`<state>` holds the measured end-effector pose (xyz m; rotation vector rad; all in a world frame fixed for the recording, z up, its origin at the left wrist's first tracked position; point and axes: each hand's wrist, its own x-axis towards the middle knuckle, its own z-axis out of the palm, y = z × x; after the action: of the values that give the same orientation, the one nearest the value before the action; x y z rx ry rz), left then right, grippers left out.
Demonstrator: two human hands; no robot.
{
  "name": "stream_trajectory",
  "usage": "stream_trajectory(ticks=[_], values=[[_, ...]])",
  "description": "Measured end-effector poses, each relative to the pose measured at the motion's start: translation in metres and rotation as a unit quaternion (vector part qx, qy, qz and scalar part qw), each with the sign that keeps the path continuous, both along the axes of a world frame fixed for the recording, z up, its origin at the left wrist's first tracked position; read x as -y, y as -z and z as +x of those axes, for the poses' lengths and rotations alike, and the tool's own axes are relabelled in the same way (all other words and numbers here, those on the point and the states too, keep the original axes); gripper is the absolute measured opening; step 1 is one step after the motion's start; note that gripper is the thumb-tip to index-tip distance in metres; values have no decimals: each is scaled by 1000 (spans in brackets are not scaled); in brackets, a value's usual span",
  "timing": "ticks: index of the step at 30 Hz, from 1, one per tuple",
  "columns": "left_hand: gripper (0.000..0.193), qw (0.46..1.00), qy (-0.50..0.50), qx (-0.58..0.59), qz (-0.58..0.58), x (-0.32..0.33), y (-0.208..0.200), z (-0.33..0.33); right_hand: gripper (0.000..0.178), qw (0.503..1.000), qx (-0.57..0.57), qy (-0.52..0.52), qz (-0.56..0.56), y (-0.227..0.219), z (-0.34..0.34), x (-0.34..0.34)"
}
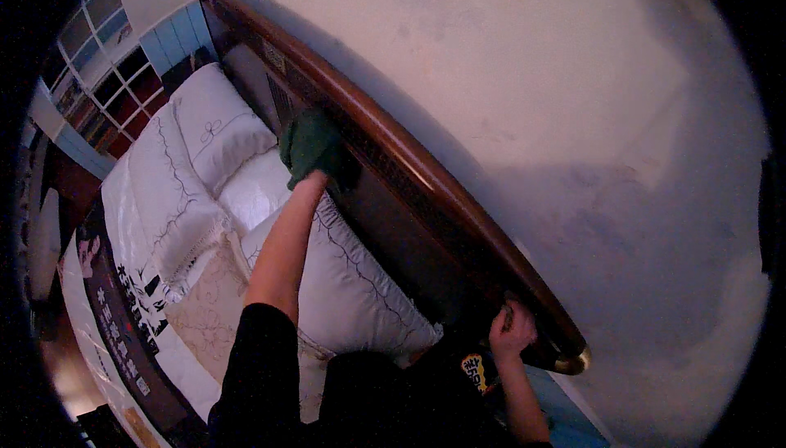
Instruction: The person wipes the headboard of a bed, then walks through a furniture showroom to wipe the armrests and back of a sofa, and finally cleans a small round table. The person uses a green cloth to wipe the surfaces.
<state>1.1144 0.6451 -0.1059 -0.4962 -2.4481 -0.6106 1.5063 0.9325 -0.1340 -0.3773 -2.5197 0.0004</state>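
Note:
My left hand (313, 176) reaches out over the bed, wrapped in or gripping a dark green cloth (311, 143). The cloth hides its fingers and lies against the dark panel of a wooden headboard (385, 130). Below the left wrist, a white pillow (352, 284) with a branching dark pattern leans along the headboard. At the lower right, my right hand (513, 331) is closed beside the headboard's near end, fingers curled against the dark wood. Whether it grips the edge or a small thing is too dark to make out.
More white patterned pillows (209, 120) are piled at the far left, by a plastic-wrapped mattress (123, 202) with a dark printed band. A beige patterned cushion (211, 296) lies nearer me. A pale wall (589, 104) rises behind the headboard; a white lattice window (106, 55) stands beyond.

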Motion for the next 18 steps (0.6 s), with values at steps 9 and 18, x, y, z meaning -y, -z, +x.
stream_trajectory(ticks=[9,18], values=[[27,998,-24,58,-9,11,-25,-20,22,1000,0,-4,-22,2,5,-3],[27,994,26,96,-40,-30,-24,76,27,1000,9,0,-28,6,6,-6]])
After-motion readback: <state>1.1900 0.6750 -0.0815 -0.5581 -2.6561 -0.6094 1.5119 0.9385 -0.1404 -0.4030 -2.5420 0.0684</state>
